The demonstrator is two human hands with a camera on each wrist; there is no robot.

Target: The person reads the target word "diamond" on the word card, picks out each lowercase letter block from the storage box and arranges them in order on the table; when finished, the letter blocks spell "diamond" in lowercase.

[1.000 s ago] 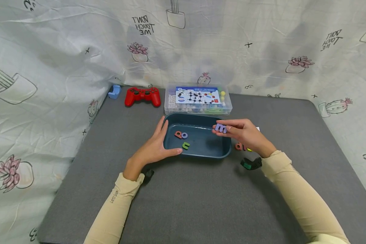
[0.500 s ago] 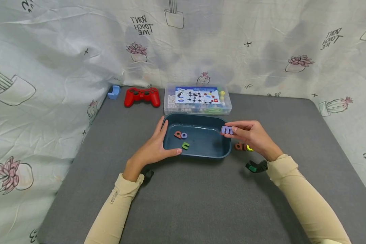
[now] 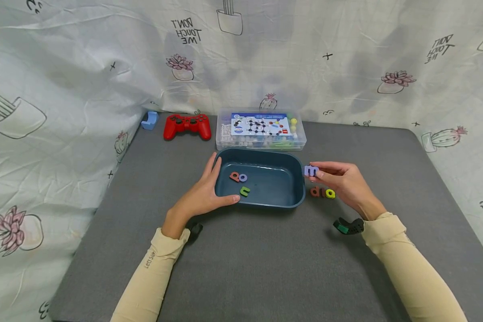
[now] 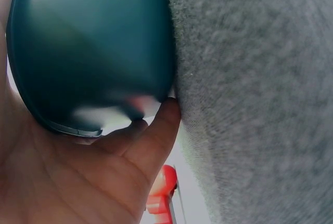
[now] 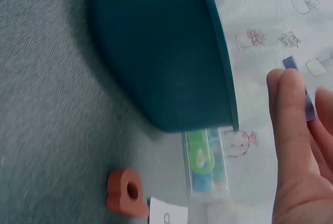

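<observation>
My right hand (image 3: 343, 182) pinches a purple letter m (image 3: 311, 171) between thumb and fingers, at the right rim of a dark teal plastic tray (image 3: 261, 205). In the right wrist view that purple letter (image 5: 309, 107) shows edge-on. My left hand (image 3: 199, 194) grips the tray's left end, thumb on the front rim and fingers along the outer wall. Inside the tray lie an orange-red letter (image 3: 235, 176), a purple o (image 3: 243, 178) and a green n (image 3: 244, 191). Right of the tray, on the table, are an orange letter (image 3: 315, 192), a thin dark red one (image 3: 323, 192) and a yellow one (image 3: 330, 193).
A clear box of molecule model parts (image 3: 261, 143) stands just behind the tray. Left of it lies a red game controller (image 3: 187, 126), then a small blue holder (image 3: 150, 120). The right wrist view shows a white card (image 5: 167, 212). A patterned cloth (image 3: 290, 53) hangs behind the table.
My right hand has carried the purple m rightward, from over the tray's inside to its right rim, uncovering the yellow letter. My left hand has stayed on the tray.
</observation>
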